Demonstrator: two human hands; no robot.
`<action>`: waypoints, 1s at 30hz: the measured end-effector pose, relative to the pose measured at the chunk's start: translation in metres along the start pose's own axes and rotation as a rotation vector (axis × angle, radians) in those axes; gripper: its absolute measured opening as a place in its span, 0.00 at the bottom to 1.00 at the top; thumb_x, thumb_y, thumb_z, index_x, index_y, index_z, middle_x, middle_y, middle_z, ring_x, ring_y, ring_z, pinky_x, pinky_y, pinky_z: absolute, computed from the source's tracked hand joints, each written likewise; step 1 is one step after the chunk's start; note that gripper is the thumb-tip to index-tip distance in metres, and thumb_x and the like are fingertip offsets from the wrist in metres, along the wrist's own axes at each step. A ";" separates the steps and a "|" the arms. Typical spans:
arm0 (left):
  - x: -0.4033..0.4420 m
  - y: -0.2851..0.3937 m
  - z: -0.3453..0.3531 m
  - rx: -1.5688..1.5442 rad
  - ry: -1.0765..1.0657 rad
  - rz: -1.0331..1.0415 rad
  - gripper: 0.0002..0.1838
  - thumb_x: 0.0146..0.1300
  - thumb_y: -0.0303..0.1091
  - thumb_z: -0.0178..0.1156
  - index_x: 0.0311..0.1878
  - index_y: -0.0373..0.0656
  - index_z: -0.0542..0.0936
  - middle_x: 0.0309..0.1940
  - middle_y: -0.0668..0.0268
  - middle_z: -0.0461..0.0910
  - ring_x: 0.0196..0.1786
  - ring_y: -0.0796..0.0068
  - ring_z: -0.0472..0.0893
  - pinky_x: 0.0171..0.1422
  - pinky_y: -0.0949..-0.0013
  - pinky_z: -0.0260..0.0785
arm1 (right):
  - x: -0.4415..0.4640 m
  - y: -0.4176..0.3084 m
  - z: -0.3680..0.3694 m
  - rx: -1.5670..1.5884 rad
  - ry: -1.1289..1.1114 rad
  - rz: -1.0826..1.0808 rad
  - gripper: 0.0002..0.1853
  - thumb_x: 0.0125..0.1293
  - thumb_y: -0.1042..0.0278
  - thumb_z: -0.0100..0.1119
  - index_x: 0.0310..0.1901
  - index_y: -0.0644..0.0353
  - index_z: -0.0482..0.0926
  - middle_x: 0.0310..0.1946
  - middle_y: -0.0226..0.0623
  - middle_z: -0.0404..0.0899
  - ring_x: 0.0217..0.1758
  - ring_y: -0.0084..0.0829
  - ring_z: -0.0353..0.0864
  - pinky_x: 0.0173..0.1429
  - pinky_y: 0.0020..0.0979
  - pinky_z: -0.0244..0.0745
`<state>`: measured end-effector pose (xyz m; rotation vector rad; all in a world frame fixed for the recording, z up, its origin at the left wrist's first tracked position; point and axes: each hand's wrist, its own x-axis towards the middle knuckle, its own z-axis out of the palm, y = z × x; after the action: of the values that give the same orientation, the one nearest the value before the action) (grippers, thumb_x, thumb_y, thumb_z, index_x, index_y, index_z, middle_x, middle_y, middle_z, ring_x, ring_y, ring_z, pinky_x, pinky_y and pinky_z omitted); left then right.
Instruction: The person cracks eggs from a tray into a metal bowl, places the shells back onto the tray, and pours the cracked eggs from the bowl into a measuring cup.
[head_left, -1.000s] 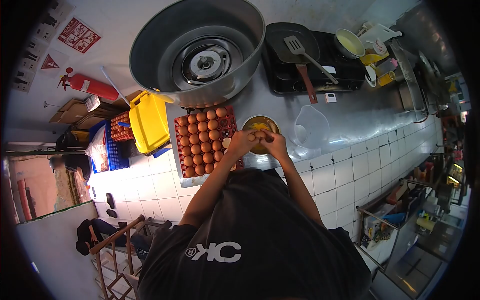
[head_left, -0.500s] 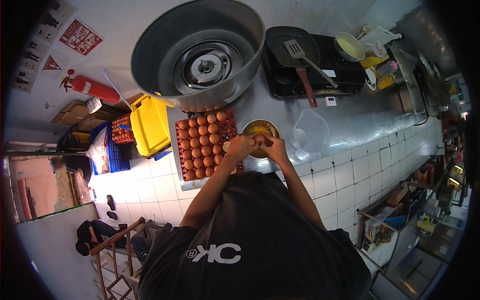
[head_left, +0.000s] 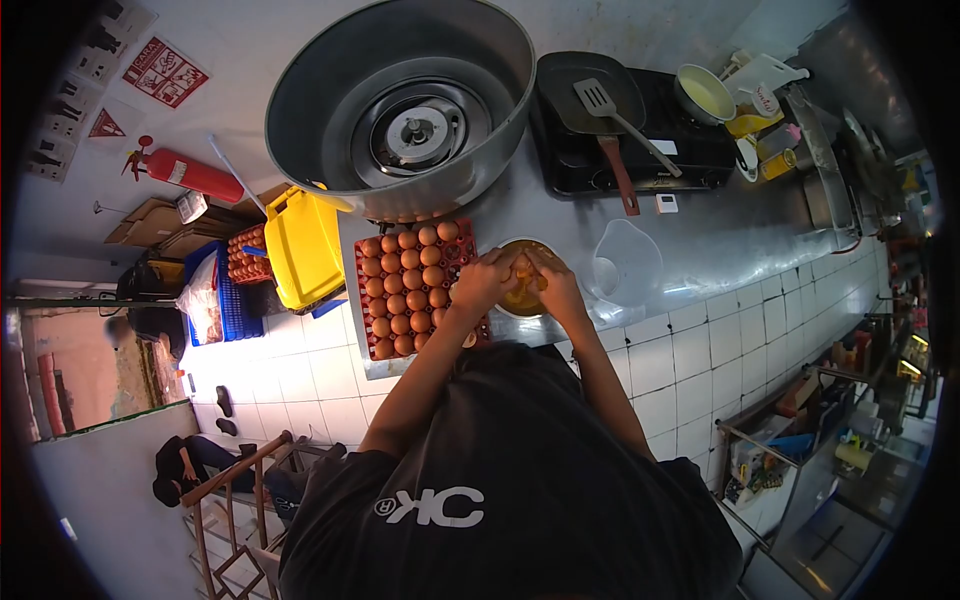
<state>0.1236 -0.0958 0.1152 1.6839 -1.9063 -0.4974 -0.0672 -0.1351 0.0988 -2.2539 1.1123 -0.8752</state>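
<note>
A round metal bowl (head_left: 522,309) with yellow egg in it stands near the counter's front edge. Over its left side, my left hand (head_left: 486,280) has its fingers wrapped round an egg (head_left: 521,268), which is partly hidden. My right hand (head_left: 556,288) touches the same egg from the right, its fingers bent over the bowl. Left of the bowl lies a red egg tray (head_left: 463,240) with several brown eggs (head_left: 411,279) in rows. Some pale shell pieces rest at the tray's right side.
Behind the tray stands a large grey metal drum (head_left: 440,188). A clear plastic jug (head_left: 640,262) is right of the bowl. Farther back are a black stove (head_left: 690,150), a pan (head_left: 570,85) and a spatula (head_left: 640,137). A person (head_left: 195,462) sits at the lower left.
My hands have risen slightly over the bowl, and their fingers have come closer round the egg, covering more of it. The view has shifted a little.
</note>
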 end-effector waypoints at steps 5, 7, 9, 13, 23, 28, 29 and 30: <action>0.002 -0.003 -0.006 0.112 0.062 0.141 0.24 0.61 0.35 0.66 0.63 0.52 0.82 0.49 0.65 0.82 0.48 0.62 0.87 0.48 0.60 0.84 | 0.004 -0.009 -0.017 -0.038 -0.107 0.048 0.31 0.57 0.77 0.68 0.65 0.58 0.79 0.63 0.42 0.81 0.62 0.46 0.80 0.67 0.42 0.78; 0.003 -0.001 -0.009 0.117 0.112 0.178 0.23 0.61 0.34 0.66 0.61 0.52 0.83 0.49 0.66 0.81 0.47 0.62 0.87 0.47 0.62 0.84 | 0.007 -0.014 -0.021 -0.058 -0.097 0.028 0.31 0.57 0.78 0.68 0.65 0.57 0.80 0.62 0.40 0.82 0.58 0.44 0.82 0.65 0.41 0.79; 0.001 0.000 -0.013 0.120 0.087 0.147 0.23 0.61 0.34 0.66 0.61 0.52 0.83 0.48 0.66 0.81 0.47 0.62 0.87 0.47 0.61 0.84 | 0.007 -0.018 -0.025 -0.047 -0.068 0.022 0.31 0.54 0.79 0.70 0.64 0.57 0.80 0.61 0.39 0.83 0.58 0.44 0.82 0.64 0.40 0.80; -0.004 -0.003 -0.010 0.129 0.053 0.073 0.20 0.62 0.34 0.65 0.59 0.52 0.84 0.48 0.66 0.81 0.46 0.62 0.87 0.46 0.62 0.84 | 0.002 -0.018 -0.021 -0.010 -0.063 0.038 0.31 0.54 0.79 0.72 0.63 0.57 0.81 0.59 0.42 0.84 0.54 0.45 0.83 0.62 0.39 0.81; -0.010 -0.020 0.016 -0.428 0.012 -0.182 0.25 0.64 0.31 0.68 0.66 0.49 0.82 0.46 0.60 0.87 0.46 0.64 0.88 0.54 0.65 0.80 | -0.016 0.011 0.001 0.819 0.030 0.423 0.24 0.65 0.78 0.72 0.61 0.64 0.74 0.53 0.37 0.83 0.59 0.27 0.84 0.63 0.31 0.81; -0.009 -0.027 0.017 -0.885 -0.126 -0.259 0.26 0.67 0.33 0.71 0.67 0.37 0.80 0.50 0.65 0.88 0.48 0.81 0.85 0.53 0.74 0.79 | -0.006 0.000 -0.007 0.741 0.003 0.360 0.26 0.67 0.73 0.73 0.64 0.63 0.75 0.57 0.39 0.83 0.61 0.28 0.83 0.67 0.32 0.78; -0.009 -0.029 0.017 -0.887 -0.125 -0.263 0.26 0.67 0.33 0.71 0.67 0.37 0.80 0.50 0.65 0.88 0.48 0.81 0.85 0.53 0.74 0.79 | -0.005 0.000 -0.007 0.741 -0.002 0.363 0.26 0.67 0.73 0.73 0.64 0.63 0.75 0.57 0.39 0.83 0.61 0.28 0.83 0.67 0.32 0.78; -0.008 -0.028 0.013 -0.908 -0.157 -0.285 0.26 0.68 0.33 0.71 0.68 0.38 0.80 0.49 0.66 0.88 0.47 0.82 0.84 0.52 0.75 0.79 | -0.004 0.001 -0.006 0.777 -0.010 0.373 0.26 0.67 0.72 0.73 0.65 0.63 0.75 0.58 0.39 0.83 0.62 0.29 0.83 0.67 0.32 0.78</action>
<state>0.1381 -0.0932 0.0871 1.2911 -1.1982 -1.3871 -0.0737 -0.1335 0.1008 -1.3667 0.9235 -0.9235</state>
